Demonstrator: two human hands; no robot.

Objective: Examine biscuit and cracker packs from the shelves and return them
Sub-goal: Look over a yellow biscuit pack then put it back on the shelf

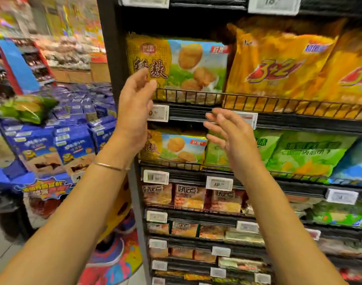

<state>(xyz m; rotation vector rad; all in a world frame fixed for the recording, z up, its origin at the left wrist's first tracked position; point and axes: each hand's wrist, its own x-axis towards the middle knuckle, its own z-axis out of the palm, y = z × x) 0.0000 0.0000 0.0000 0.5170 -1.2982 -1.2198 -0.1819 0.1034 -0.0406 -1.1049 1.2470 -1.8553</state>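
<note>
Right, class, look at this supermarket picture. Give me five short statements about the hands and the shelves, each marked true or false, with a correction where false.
1. The left hand and the right hand hold no pack. True.
2. The bracelet is on the right wrist. False: it is on the left wrist.
3. The left hand is raised higher than the right hand. True.
4. The green packs stand above the yellow 3+2 packs. False: they stand below them.
5. Blue boxes are stacked left of the shelves. True.
</note>
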